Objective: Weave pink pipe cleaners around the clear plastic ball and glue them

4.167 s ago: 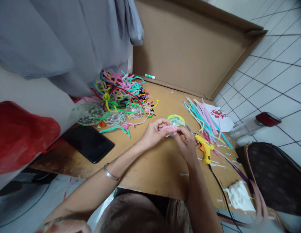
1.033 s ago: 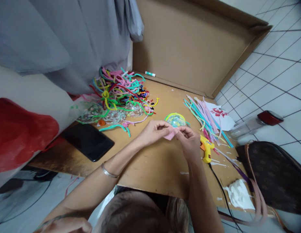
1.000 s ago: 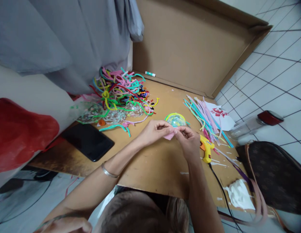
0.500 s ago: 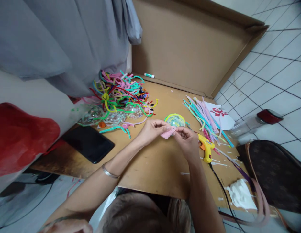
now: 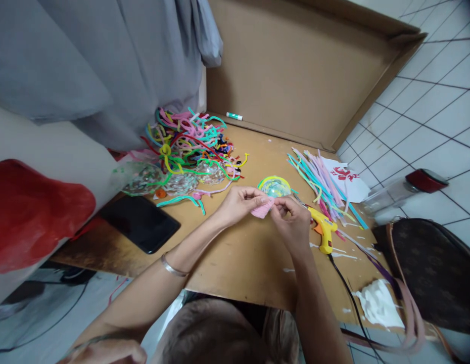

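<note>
A small pink piece (image 5: 262, 208), flat and ridged like coiled pipe cleaner, is held up over the table in front of me. My left hand (image 5: 240, 205) pinches its left side between thumb and fingers. At its upper right corner, the fingertips of my right hand (image 5: 291, 215) are closed on it too. Just behind the hands lies a clear dome (image 5: 274, 187) with a yellow rim and green and white colouring inside. To the right of my right hand rests a yellow glue gun (image 5: 326, 232), its nozzle partly hidden.
Pipe cleaners (image 5: 189, 136) are heaped at the back left beside several clear domes (image 5: 181, 183). A black phone (image 5: 140, 222) lies at left. More pipe cleaners (image 5: 322, 177), a bottle (image 5: 390, 194), a brown bag (image 5: 428, 273) and a crumpled tissue (image 5: 379, 303) occupy the right. Cardboard (image 5: 295, 76) stands behind.
Both hands stay at nearly the same spot with the pink piece between them. The view has shifted very slightly.
</note>
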Demonstrator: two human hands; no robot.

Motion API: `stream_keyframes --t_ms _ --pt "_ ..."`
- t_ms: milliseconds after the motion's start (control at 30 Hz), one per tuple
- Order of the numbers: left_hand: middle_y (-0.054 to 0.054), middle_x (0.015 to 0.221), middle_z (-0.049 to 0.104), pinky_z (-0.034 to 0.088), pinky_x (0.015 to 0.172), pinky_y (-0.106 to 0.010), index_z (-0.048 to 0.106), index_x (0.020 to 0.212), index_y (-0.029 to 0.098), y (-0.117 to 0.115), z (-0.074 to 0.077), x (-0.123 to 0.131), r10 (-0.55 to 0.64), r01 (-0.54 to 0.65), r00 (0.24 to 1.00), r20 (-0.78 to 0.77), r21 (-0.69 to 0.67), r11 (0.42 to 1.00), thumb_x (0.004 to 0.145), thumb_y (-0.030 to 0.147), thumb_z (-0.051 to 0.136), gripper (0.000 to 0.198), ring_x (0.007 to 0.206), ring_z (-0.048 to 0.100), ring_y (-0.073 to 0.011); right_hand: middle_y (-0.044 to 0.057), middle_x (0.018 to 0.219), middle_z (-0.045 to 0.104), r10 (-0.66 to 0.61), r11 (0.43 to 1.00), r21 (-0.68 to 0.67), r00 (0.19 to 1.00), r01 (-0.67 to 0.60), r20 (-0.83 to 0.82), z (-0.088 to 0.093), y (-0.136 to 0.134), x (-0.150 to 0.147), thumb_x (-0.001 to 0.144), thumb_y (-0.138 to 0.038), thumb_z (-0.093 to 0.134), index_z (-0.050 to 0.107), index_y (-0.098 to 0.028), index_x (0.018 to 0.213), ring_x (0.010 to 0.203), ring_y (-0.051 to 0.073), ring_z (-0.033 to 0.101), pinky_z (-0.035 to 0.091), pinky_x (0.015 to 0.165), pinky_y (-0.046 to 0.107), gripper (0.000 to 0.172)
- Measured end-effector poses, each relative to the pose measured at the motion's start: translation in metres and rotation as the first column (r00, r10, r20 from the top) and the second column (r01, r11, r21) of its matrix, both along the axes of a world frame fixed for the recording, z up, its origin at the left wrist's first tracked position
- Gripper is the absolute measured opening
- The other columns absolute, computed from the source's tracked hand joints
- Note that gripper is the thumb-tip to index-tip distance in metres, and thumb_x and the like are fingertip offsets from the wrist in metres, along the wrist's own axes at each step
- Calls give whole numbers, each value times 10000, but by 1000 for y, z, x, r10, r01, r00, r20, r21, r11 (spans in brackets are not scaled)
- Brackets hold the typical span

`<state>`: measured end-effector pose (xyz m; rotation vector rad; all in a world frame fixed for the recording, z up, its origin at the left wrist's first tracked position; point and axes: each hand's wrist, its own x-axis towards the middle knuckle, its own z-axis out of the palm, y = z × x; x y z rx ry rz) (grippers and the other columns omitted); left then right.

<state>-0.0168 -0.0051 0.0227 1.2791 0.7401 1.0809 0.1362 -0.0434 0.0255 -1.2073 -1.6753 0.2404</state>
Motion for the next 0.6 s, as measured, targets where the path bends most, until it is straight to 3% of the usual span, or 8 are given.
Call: stream_keyframes --t_ms 367,600 --pt "18 595 567 360 552 -210 635 680 124 -1 -4 2 25 -23 1000 -12 116 993 726 450 693 335 545 460 -80 -7 651 612 39 998 -55 996 -44 -86 2 -2 -1 773 -173 571 653 -196 726 555 117 503 422 549 253 97" --pt "29 579 517 328 558 -214 602 657 131 -4 -5 5 84 -70 994 -67 193 979 799 408 616 311 560 431 -83 15 696 685 74 963 -231 961 -138 -266 2 -1 3 764 -261 642 689 -188 758 605 141 588 471 575 262 87"
